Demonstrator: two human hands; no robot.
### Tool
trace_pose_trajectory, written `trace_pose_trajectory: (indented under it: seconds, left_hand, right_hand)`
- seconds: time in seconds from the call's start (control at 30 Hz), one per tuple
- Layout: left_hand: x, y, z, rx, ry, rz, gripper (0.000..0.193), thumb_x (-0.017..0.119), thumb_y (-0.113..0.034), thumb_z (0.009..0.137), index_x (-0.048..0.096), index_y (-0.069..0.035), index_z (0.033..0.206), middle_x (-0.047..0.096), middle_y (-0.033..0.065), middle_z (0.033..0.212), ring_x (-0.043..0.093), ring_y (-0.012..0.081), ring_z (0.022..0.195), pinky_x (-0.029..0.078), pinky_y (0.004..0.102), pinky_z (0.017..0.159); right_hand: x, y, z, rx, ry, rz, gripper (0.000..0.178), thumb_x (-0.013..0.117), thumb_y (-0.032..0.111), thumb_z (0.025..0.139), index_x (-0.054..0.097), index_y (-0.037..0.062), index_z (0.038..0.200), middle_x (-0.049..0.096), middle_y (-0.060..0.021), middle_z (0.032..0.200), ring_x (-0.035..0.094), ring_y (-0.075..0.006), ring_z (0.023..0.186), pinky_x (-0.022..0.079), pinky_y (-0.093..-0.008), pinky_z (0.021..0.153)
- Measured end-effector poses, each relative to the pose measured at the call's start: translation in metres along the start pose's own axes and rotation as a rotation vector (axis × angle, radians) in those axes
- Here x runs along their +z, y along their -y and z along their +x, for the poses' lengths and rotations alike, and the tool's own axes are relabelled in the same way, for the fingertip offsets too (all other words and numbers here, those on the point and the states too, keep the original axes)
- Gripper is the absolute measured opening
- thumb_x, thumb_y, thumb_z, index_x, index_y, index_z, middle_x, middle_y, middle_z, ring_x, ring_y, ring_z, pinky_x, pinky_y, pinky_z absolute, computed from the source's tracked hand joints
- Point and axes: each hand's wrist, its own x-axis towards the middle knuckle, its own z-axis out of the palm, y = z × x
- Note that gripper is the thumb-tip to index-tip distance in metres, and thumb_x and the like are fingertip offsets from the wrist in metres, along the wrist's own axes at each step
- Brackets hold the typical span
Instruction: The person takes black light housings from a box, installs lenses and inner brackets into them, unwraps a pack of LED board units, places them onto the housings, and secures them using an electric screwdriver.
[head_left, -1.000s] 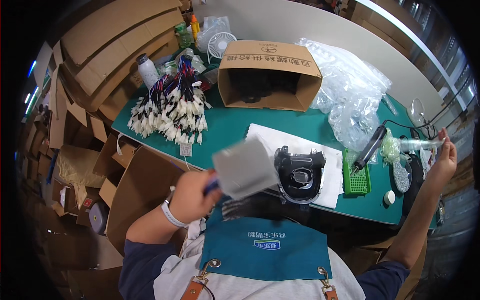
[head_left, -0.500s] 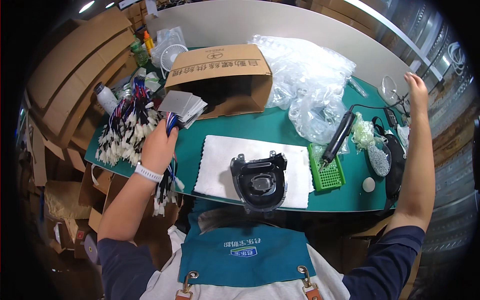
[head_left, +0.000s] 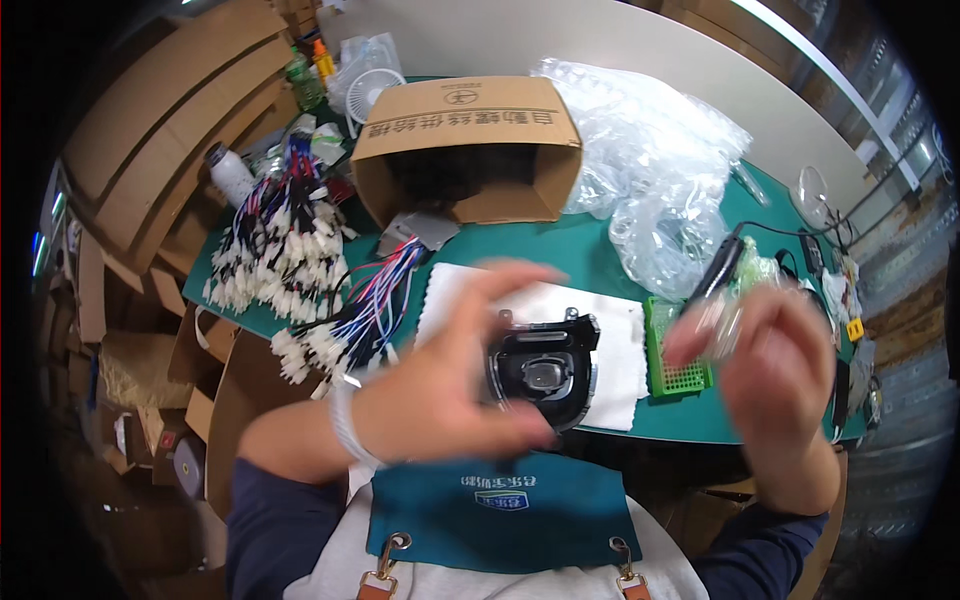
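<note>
A black plastic housing (head_left: 545,375) with a clear oval window lies on a white cloth (head_left: 625,345). My left hand (head_left: 440,365) reaches over the cloth at the housing's left side, thumb and fingers spread apart and nothing seen in them. It is blurred and covers part of the housing; I cannot tell whether it touches. My right hand (head_left: 775,365) is smeared by motion beside a green perforated tray (head_left: 680,375) and a black electric screwdriver (head_left: 720,265); its fingers are unclear. Left of the cloth lies a bundle of coloured wires (head_left: 385,300) with grey plates (head_left: 425,230) at its far end.
An open cardboard box (head_left: 470,120) stands at the back of the green table (head_left: 500,240). Clear plastic bags (head_left: 665,170) are heaped right of it. A pile of wires with white connectors (head_left: 275,250), a bottle (head_left: 230,175) and a small white fan (head_left: 375,95) are at the left.
My left hand has let go of the wire bundle with grey plates, now on the table, and moved right to the housing. My right hand has come down and inward from the far right.
</note>
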Motion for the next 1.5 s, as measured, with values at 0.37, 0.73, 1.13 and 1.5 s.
trace_pose_trajectory:
  seconds: [0.37,0.73,1.13,1.5]
  left_hand:
    - [0.038,0.045,0.001,0.143,-0.099,-1.023,0.047,0.049,-0.048,0.092,0.053,-0.005,0.109,0.055,0.0196,0.116,0.049,0.0282,0.114,0.040,0.0423,0.098]
    - [0.047,0.026,-0.036,0.176,0.476,-0.223,0.024,0.061,-0.008,0.083,0.055,-0.006,0.107,0.045,0.0126,0.112,0.048,0.0219,0.105,0.038,0.0311,0.092]
    - [0.044,0.021,-0.040,0.404,0.340,0.194,0.025,0.068,-0.008,0.076,0.058,-0.008,0.099,0.041,0.0133,0.108,0.053,0.0252,0.083,0.047,0.0338,0.079]
    - [0.041,0.029,-0.044,0.242,0.004,-0.611,0.009,0.050,-0.014,0.093,0.045,-0.007,0.094,0.052,0.0094,0.088,0.051,0.0168,0.078,0.043,0.0270,0.072]
  right_hand:
    - [0.032,-0.008,-0.057,-0.302,0.401,0.039,0.019,0.052,0.012,0.089,0.058,-0.0043,0.098,0.064,-0.0227,0.105,0.064,-0.0316,0.092,0.044,-0.0375,0.090]
    - [0.064,-0.037,-0.070,-0.334,0.457,-0.622,0.022,0.068,0.013,0.080,0.060,-0.0007,0.095,0.061,-0.0114,0.090,0.060,-0.0246,0.078,0.049,-0.0354,0.078]
    - [0.058,-0.066,-0.069,-0.189,0.465,-0.262,0.011,0.063,0.008,0.083,0.064,0.0000,0.091,0.063,-0.0116,0.081,0.062,-0.0273,0.075,0.050,-0.0398,0.082]
    - [0.066,-0.095,-0.084,-0.097,-0.356,0.034,0.085,0.074,0.046,0.071,0.034,-0.0015,0.128,0.034,-0.0140,0.124,0.034,-0.0241,0.120,0.033,-0.0399,0.098]
